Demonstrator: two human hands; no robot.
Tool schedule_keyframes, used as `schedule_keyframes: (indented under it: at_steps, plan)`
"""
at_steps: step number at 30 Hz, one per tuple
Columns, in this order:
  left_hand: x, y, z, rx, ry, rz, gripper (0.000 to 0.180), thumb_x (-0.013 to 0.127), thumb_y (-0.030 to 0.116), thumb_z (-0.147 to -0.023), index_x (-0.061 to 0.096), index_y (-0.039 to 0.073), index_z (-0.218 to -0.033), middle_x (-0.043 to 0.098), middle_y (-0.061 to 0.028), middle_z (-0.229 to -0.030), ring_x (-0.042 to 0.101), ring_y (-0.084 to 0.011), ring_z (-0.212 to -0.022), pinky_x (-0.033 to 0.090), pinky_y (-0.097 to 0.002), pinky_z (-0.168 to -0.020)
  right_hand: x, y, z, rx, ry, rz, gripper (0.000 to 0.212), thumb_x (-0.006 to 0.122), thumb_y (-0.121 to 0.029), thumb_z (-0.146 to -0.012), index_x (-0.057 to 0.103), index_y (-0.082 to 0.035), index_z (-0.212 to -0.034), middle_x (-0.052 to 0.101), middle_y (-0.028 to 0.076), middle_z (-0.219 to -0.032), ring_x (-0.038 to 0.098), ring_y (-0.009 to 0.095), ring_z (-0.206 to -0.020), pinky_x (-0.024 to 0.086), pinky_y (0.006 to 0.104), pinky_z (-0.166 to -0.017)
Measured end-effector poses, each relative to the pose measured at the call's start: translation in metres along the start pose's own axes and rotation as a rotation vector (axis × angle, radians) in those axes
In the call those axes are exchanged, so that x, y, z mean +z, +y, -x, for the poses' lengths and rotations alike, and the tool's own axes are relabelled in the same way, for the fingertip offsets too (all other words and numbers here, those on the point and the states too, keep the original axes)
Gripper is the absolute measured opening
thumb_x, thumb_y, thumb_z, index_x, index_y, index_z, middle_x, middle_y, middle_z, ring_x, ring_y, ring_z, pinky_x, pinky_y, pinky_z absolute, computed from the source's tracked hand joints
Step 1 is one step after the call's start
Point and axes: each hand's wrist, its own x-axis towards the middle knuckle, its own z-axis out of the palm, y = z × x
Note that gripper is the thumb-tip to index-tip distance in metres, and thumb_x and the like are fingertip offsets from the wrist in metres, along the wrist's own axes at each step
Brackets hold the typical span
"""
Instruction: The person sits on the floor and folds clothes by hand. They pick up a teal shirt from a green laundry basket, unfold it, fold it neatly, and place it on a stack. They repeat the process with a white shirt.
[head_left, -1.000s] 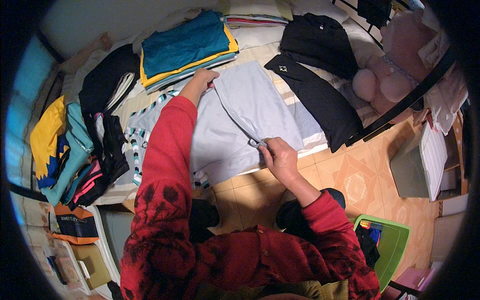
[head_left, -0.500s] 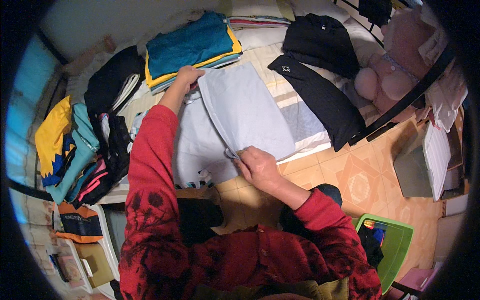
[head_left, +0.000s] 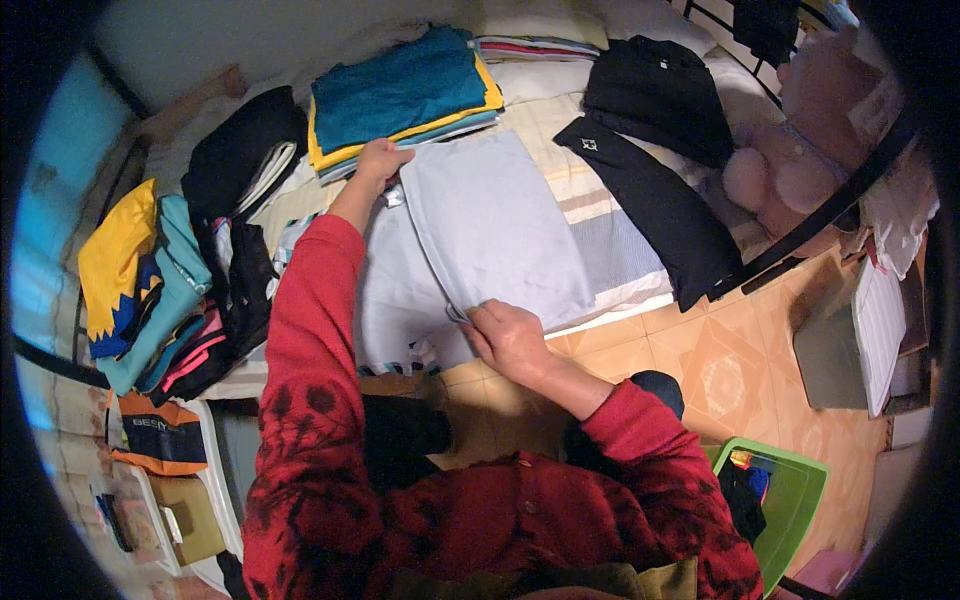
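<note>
A pale grey-blue garment (head_left: 500, 215) lies partly folded over itself on the bed, right in front of me. My left hand (head_left: 376, 165) is closed on the far left corner of its upper layer. The near left corner of that layer is pinched by my right hand (head_left: 508, 338), fingers curled at the folded edge. Beneath it, the garment's lower layer (head_left: 390, 285) spreads to the left, with a patterned bit at the near edge. Just beyond my left hand stands a folded pile topped with a teal cloth (head_left: 400, 90) over yellow.
Black folded clothes (head_left: 655, 100) and a long black garment (head_left: 650, 205) lie on the right. Yellow (head_left: 118, 265), teal and black clothes crowd the left. A black bed rail (head_left: 830, 205) and pink plush toy (head_left: 770, 180) border the right; a green bin (head_left: 795, 510) stands on the tiled floor.
The view has shifted slightly, so the bed and clothes appear a little further right. Both hands keep their hold on the garment; my right hand has moved slightly left with its corner.
</note>
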Motion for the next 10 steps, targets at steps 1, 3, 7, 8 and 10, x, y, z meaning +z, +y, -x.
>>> schedule_keyframes:
  at_steps: [1,3,7,8,10]
  plan:
    - [0.000,-0.004,0.000,-0.017,0.006,-0.017,0.032,0.080,0.017,-0.072,0.049,0.011,-0.064,0.049,-0.0007,-0.057,0.045,-0.0133,-0.046,0.035,-0.0321,-0.039,0.000,-0.001,-0.001,-0.009,0.001,0.008,0.011,0.066,-0.016,-0.080,0.059,-0.008,-0.080,0.051,0.009,-0.071,0.056,0.028,-0.060,0.046,0.0397,-0.051]
    - [0.001,-0.014,0.002,-0.034,0.005,-0.110,0.029,0.079,0.015,-0.073,0.051,0.012,-0.067,0.050,0.0005,-0.059,0.046,-0.0127,-0.048,0.036,-0.0303,-0.042,-0.002,-0.003,-0.001,-0.022,-0.043,0.012,0.014,0.068,-0.020,-0.079,0.062,-0.008,-0.083,0.053,0.009,-0.072,0.057,0.028,-0.060,0.046,0.0391,-0.052]
    - [0.004,-0.030,0.008,0.155,0.203,-0.391,0.025,0.078,0.022,-0.069,0.060,0.006,-0.076,0.061,-0.0065,-0.066,0.057,-0.0161,-0.055,0.045,-0.0331,-0.050,-0.012,-0.008,0.002,-0.065,-0.082,-0.062,0.026,0.072,-0.028,-0.077,0.066,-0.007,-0.090,0.056,0.008,-0.073,0.058,0.027,-0.061,0.047,0.0385,-0.054]
    - [0.004,-0.033,0.010,0.217,0.322,-0.482,0.027,0.075,0.024,-0.069,0.065,0.005,-0.084,0.067,-0.0123,-0.075,0.064,-0.0212,-0.066,0.051,-0.0351,-0.063,-0.018,-0.006,0.004,-0.029,-0.145,-0.057,0.027,0.076,-0.027,-0.073,0.069,-0.008,-0.090,0.064,0.009,-0.077,0.063,0.027,-0.066,0.050,0.0355,-0.057]
    - [-0.021,-0.038,0.020,0.316,0.487,-0.654,0.029,0.073,0.025,-0.070,0.067,0.006,-0.091,0.070,-0.0175,-0.086,0.068,-0.0277,-0.082,0.052,-0.0380,-0.077,-0.025,0.000,-0.002,-0.053,-0.049,-0.074,0.026,0.075,-0.027,-0.075,0.070,-0.008,-0.093,0.069,0.010,-0.087,0.066,0.028,-0.071,0.055,0.0349,-0.066]
